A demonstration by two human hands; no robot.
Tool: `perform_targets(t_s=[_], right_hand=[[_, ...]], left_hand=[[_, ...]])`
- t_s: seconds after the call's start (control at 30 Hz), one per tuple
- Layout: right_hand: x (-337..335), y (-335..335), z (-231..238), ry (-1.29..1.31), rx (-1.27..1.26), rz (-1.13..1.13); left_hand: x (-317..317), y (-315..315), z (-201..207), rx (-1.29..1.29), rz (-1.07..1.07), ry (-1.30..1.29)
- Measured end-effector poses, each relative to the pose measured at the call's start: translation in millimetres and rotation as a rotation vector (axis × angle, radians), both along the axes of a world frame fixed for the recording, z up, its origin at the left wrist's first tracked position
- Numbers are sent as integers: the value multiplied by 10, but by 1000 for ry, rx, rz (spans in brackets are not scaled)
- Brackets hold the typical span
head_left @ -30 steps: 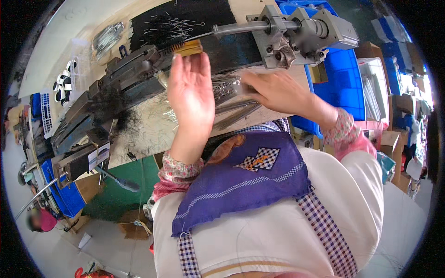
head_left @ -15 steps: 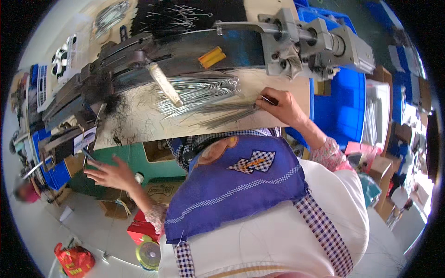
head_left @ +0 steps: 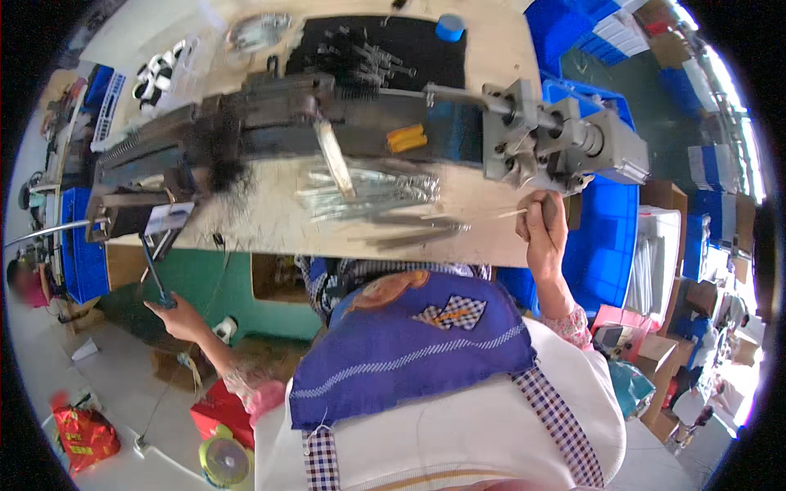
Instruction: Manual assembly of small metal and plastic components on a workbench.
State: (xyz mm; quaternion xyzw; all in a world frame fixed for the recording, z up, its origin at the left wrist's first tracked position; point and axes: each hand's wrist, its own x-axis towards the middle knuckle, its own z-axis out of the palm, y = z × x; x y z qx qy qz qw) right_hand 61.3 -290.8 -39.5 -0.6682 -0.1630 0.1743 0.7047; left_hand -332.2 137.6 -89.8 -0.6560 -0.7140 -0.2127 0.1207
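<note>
At the left, below the bench edge, my left hand (head_left: 182,321) is closed round the dark grip of a lever (head_left: 154,266) that hangs from the machine. My right hand (head_left: 544,229) is pinched on a thin metal wire (head_left: 509,214) just below the machine's grey clamp head (head_left: 524,135); the wire points left over the bench. Straight wires (head_left: 417,234) lie in a loose bundle left of that hand. Behind them is a pile of shiny bent wires (head_left: 385,190), with a pale bar (head_left: 334,159) slanting over it.
The long dark machine bed (head_left: 368,123) crosses the bench, with a yellow piece (head_left: 407,137) on it. More wire pieces lie on a black mat (head_left: 442,69) beside a blue cap (head_left: 449,28). A blue bin (head_left: 610,237) stands at the right, and a green fan (head_left: 225,460) below left.
My left hand has gone from spread fingers to a grip on the lever. My right hand has moved right from the wire bundle, taking a wire along. The whole view has shifted.
</note>
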Motion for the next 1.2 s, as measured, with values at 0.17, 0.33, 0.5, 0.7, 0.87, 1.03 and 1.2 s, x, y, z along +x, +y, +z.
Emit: perform_targets(t_s=[0.17,0.33,0.5,0.7,0.87,1.03,1.2], right_hand=[[218,-2,170,-265,-50,-22],[145,664,774,-593,-326,337],[21,1224,934,-855,31,525],[670,1439,491,-1267,-311,247],[641,1789,261,-1429,-454,205],[569,1827,315,-1452,-590,191],[653,1889,299,-1440,-582,251]], left_hand=[[775,-528,58,85,-420,-143],[1996,-1711,1227,-334,-1329,-667],[2333,-1614,1038,-1288,-1586,-424],[2246,-1122,303,-934,-1199,-1112],[2654,-1661,536,-1191,-1039,-1373],[2731,-1688,1215,-1571,-998,-1904],[2577,-1207,1346,-2020,-845,-2511]])
